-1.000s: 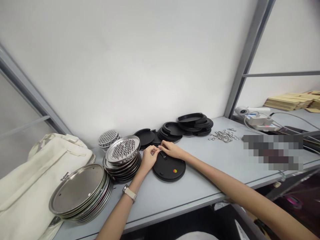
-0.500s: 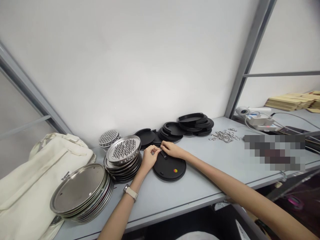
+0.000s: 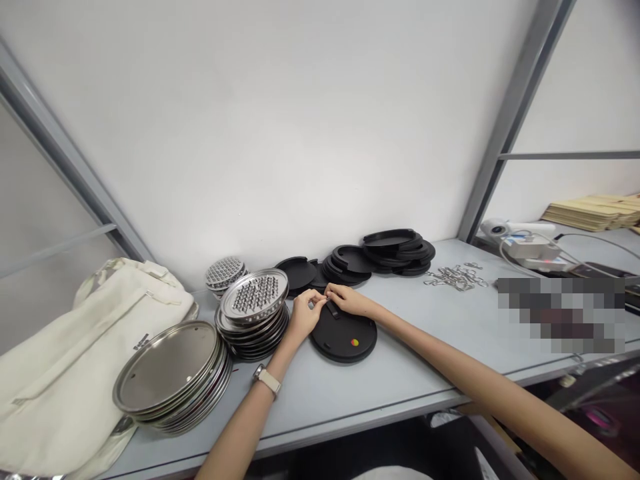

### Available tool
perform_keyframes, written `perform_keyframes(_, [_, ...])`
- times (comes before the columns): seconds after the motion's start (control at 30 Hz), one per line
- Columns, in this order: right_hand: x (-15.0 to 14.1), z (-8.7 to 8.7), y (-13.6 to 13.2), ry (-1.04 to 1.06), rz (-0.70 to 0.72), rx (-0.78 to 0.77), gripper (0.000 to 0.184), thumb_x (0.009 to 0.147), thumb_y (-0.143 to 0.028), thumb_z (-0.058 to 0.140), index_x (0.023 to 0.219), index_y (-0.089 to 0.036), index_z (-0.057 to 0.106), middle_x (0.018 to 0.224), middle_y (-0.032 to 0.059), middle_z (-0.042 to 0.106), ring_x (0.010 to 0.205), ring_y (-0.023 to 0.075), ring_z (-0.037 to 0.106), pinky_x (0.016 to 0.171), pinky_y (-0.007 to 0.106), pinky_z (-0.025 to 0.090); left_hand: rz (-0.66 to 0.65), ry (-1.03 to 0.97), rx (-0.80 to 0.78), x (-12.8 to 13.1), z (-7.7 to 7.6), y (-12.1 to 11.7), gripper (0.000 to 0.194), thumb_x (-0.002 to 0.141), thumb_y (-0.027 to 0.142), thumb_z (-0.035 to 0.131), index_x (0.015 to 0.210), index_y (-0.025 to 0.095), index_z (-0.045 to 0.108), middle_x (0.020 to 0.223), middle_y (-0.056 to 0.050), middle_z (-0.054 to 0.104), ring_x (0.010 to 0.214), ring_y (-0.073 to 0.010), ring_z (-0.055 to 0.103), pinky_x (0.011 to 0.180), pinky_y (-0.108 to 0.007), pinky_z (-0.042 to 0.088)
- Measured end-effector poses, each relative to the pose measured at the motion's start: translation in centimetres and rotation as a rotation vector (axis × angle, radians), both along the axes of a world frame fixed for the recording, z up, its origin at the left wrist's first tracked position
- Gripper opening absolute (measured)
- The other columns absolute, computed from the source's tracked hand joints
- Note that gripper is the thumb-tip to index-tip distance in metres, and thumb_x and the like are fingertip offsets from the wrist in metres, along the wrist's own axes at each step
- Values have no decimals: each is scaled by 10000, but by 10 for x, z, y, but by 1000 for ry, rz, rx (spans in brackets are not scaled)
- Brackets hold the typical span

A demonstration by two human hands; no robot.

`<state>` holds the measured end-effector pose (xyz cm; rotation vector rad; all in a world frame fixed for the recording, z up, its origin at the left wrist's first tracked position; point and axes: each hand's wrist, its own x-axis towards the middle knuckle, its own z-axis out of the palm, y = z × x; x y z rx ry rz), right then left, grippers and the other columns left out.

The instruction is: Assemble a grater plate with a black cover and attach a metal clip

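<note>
A round black disc (image 3: 345, 340) lies flat on the grey table, with a dark strip near its far edge and a small red-and-yellow sticker. At that far edge my left hand (image 3: 306, 313) pinches with thumb and fingertips; a watch is on its wrist. My right hand (image 3: 347, 299) meets it fingertip to fingertip, its fingers closed and resting over the disc's edge by the strip. What lies between the fingertips is tiny and mostly hidden, so I cannot make it out. Close to my left hand stands a stack of round metal graters (image 3: 254, 297).
Several black round covers (image 3: 353, 259) are piled along the wall. Small metal clips (image 3: 456, 277) lie in a heap to the right. Metal discs (image 3: 167, 367) are stacked at the left beside a cream bag (image 3: 75, 360). Cabled white devices (image 3: 525, 247) and flat wooden pieces (image 3: 590, 212) sit far right.
The view has shifted slightly, so everything appears a little further right. Both hands stay together at the disc's far edge, with only small finger movements.
</note>
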<state>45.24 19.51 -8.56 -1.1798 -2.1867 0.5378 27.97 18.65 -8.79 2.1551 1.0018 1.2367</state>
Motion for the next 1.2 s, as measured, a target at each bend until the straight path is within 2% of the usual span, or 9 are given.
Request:
perform_keyframes(0.2, [-1, 2, -1, -9, -6, 21, 200, 908, -201, 373, 821, -169, 551, 754, 22, 594, 705, 146, 535, 660, 236, 405, 0, 3, 2, 0, -1, 1, 89, 788, 168, 571, 745, 154, 648, 728, -17, 655, 693, -132, 593, 657, -239, 437])
perform_keyframes(0.5, [-1, 7, -7, 10, -80, 122, 197, 884, -205, 441, 746, -164, 575, 735, 38, 544, 742, 164, 502, 734, 279, 389, 13, 17, -20, -1, 1, 1, 84, 787, 193, 584, 737, 157, 641, 726, -17, 643, 691, -135, 588, 665, -249, 450])
perform_keyframes(0.8, [12, 20, -7, 37, 104, 76, 132, 852, -269, 544, 815, -167, 617, 797, 21, 626, 734, 137, 570, 686, 237, 449, 68, 47, 13, 0, 5, -3, 90, 786, 183, 574, 708, 173, 618, 726, 0, 607, 691, -123, 578, 660, -238, 442])
perform_keyframes(1.2, [16, 32, -9, -36, 128, 111, 119, 802, -112, 539, 728, -161, 618, 729, 23, 598, 712, 152, 546, 668, 249, 419, 74, 114, 28, 2, 3, -3, 62, 814, 191, 529, 778, 184, 580, 783, -9, 574, 731, -131, 569, 711, -264, 452])
